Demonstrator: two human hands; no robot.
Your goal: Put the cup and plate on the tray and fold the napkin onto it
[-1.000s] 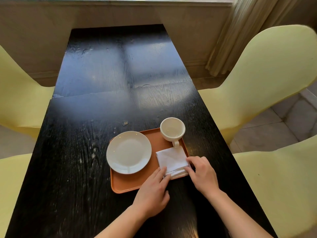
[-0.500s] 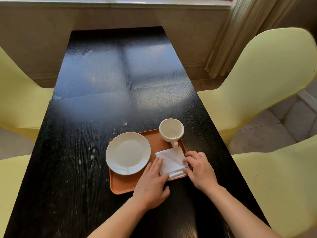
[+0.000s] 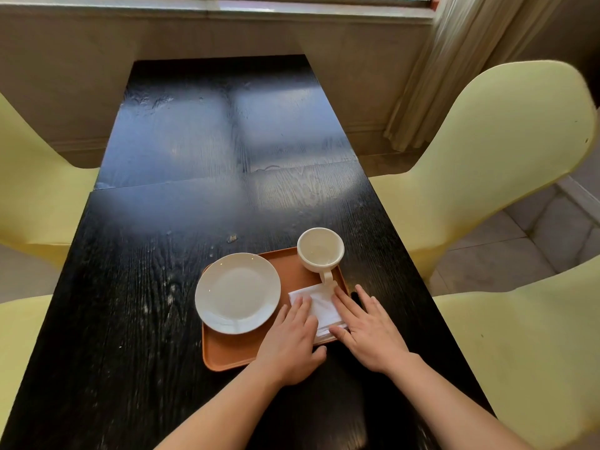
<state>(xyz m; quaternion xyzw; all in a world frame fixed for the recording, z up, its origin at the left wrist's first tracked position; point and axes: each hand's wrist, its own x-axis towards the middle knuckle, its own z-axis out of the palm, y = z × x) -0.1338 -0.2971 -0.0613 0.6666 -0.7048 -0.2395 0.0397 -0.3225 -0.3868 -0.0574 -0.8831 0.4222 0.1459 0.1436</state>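
An orange tray [image 3: 246, 352] lies on the black table. A white plate [image 3: 237, 293] rests on its left half. A white cup [image 3: 320, 251] stands upright at the tray's far right corner, handle toward me. A folded white napkin [image 3: 321, 306] lies flat on the tray's right side, just below the cup handle. My left hand [image 3: 292, 342] lies flat with its fingers on the napkin's left part. My right hand [image 3: 367, 329] lies flat with fingers spread on the napkin's right edge and the tray rim. Both hands cover much of the napkin.
The black wooden table [image 3: 136, 287] runs away from me toward a wall under a window. Pale yellow chairs stand on both sides, one [image 3: 480, 164] at the far right, another [image 3: 526, 352] near right, and one [image 3: 35, 177] at the left. A small crumb [image 3: 232, 238] lies beyond the tray.
Both hands have slid forward from the napkin's near edge onto its top and now lie flat on it. The tray, plate and cup have not moved.
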